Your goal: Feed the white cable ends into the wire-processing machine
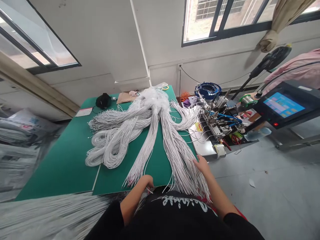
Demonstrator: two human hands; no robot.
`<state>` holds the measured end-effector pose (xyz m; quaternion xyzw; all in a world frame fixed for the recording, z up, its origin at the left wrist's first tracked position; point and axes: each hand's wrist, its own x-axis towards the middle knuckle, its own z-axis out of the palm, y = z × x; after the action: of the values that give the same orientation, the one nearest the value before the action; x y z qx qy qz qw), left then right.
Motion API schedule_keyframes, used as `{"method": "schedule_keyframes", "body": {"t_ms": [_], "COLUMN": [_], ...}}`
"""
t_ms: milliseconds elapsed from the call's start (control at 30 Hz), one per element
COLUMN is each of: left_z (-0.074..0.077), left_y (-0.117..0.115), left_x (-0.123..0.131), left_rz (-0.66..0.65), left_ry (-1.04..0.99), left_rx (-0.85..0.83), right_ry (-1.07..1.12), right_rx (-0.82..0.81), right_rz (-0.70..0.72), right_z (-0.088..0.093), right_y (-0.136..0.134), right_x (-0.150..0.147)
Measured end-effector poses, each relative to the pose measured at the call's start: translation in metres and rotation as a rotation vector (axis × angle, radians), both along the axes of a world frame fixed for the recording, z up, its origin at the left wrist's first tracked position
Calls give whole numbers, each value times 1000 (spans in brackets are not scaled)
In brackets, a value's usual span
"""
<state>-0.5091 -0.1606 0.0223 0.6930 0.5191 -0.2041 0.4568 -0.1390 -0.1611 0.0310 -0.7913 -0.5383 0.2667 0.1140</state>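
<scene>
Long bundles of thin white wires fan out over the green table. My left hand (147,181) is at the table's front edge, its fingers curled. A short length of white wire (149,191) shows just under them; the fingertips are partly hidden. To its left lies the middle wire bundle (146,150), its ends reddish. My right hand (202,165) is at the right side of the right-hand wire bundle (178,150), thumb and fingers apart, seemingly touching its outer wires. That bundle hangs over the front edge toward my body.
Looped wire coils (116,151) and clear plastic wrap (155,96) lie on the green table (67,156). A machine (217,116) with a blue bowl (208,90) and a screen (283,104) stands at right. More wires (50,216) are at lower left. A person's pink sleeve shows far right.
</scene>
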Motion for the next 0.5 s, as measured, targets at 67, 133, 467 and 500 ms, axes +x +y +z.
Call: {"method": "schedule_keyframes", "body": {"t_ms": [67, 133, 467, 500], "left_z": [4, 9, 3, -1], "left_y": [0, 6, 47, 48], "left_x": [-16, -29, -80, -81], "left_rz": [84, 197, 894, 934], "left_ry": [35, 25, 247, 274], "left_rx": [-46, -21, 533, 530], "right_ry": [-3, -6, -142, -175], "right_rx": [-31, -59, -191, -187], "right_rz": [0, -4, 5, 12], "right_z": [-6, -12, -4, -2], "right_y": [-1, -1, 7, 5], "right_x": [5, 4, -15, -22]}}
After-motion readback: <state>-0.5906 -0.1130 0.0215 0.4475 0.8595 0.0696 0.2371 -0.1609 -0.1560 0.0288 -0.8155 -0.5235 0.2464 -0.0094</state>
